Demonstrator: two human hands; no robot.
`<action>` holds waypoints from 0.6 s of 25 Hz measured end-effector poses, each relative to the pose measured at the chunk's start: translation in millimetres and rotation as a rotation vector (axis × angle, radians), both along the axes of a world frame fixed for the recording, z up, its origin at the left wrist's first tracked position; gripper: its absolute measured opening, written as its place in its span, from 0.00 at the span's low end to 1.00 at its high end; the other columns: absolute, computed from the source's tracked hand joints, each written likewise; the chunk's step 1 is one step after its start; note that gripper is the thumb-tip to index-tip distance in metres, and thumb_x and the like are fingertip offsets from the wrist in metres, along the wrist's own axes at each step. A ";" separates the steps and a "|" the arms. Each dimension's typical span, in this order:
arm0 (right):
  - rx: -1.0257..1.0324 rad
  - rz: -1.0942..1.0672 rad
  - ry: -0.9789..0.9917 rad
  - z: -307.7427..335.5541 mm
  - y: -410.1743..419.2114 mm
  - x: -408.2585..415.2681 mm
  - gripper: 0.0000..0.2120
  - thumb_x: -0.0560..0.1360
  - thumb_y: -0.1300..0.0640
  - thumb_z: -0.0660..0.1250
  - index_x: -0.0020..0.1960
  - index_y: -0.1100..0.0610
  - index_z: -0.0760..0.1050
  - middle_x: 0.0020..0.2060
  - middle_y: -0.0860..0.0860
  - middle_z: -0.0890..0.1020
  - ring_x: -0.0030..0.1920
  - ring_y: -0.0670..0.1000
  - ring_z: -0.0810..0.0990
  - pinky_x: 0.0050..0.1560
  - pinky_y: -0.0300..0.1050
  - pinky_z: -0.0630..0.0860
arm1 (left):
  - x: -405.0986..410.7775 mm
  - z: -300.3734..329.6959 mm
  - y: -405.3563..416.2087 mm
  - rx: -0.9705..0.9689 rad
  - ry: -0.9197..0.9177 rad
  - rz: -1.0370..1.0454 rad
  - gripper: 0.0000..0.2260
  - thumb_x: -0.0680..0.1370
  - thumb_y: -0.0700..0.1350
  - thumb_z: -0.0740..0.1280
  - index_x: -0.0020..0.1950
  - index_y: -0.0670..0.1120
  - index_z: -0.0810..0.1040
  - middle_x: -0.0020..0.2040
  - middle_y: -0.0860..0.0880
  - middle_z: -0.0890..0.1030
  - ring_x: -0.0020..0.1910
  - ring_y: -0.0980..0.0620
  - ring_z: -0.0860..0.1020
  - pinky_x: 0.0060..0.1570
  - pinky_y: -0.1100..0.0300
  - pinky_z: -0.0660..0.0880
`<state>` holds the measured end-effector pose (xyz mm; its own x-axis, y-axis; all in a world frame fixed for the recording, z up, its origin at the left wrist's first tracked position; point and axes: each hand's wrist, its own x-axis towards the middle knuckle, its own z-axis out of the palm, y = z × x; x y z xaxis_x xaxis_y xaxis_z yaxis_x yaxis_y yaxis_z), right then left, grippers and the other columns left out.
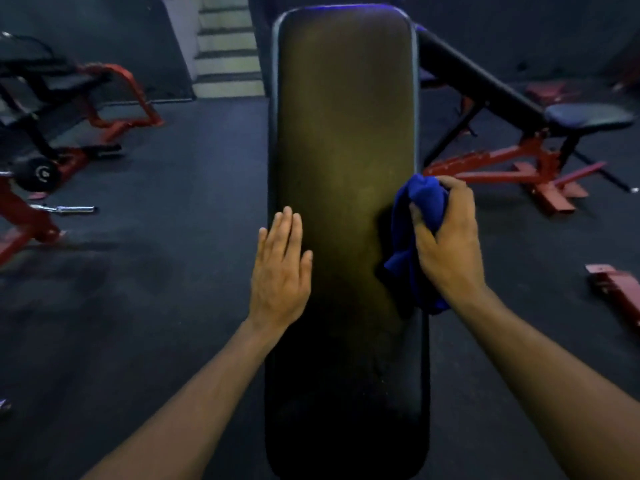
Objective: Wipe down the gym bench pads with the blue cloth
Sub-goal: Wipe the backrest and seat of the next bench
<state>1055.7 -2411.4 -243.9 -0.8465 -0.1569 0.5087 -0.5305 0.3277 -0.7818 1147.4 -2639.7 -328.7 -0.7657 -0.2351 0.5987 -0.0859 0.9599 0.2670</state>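
Cloth (420,216) (blue, soft, light) was bunched in the right hand (446,237), fingers curled round it; left hand (280,268) lay flat, fingers straight, on the bench pad (346,116).

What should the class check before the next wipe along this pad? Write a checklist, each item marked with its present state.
1. Cloth in the right hand's grip: ok.
2. Cloth spread flat for wiping: not ok, it is bunched.
3. Cloth on the pad: ok, at its right edge.
4. Left hand steadying the pad, fingers flat at the left edge: ok.
5. Pad free of objects ahead: ok.
6. Far half already wiped: cannot tell.
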 end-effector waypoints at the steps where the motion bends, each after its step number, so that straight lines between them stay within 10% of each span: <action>1: 0.033 0.007 0.019 6.6 -12.2 -8.2 0.17 0.79 0.58 0.67 0.65 0.52 0.68 0.60 0.50 0.72 0.53 0.40 0.74 0.51 0.25 0.70 | 4.5 -3.7 -8.0 0.028 -0.004 0.019 0.26 0.86 0.49 0.52 0.83 0.41 0.55 0.83 0.43 0.55 0.83 0.50 0.50 0.82 0.51 0.45; 10: 0.556 0.224 0.589 112.0 -142.4 -84.1 0.25 0.72 0.68 0.65 0.68 0.61 0.68 0.63 0.60 0.67 0.58 0.51 0.72 0.55 0.39 0.69 | -49.7 30.9 -31.3 -0.024 -0.051 -0.020 0.29 0.85 0.54 0.51 0.83 0.42 0.52 0.84 0.43 0.51 0.83 0.49 0.47 0.81 0.53 0.41; 15: 0.755 0.225 0.903 205.9 -220.8 -153.2 0.21 0.74 0.59 0.64 0.66 0.61 0.69 0.64 0.62 0.69 0.58 0.63 0.74 0.57 0.57 0.72 | -100.9 46.2 -55.3 -0.139 -0.051 -0.018 0.31 0.86 0.58 0.49 0.84 0.42 0.48 0.84 0.42 0.46 0.83 0.46 0.44 0.82 0.48 0.49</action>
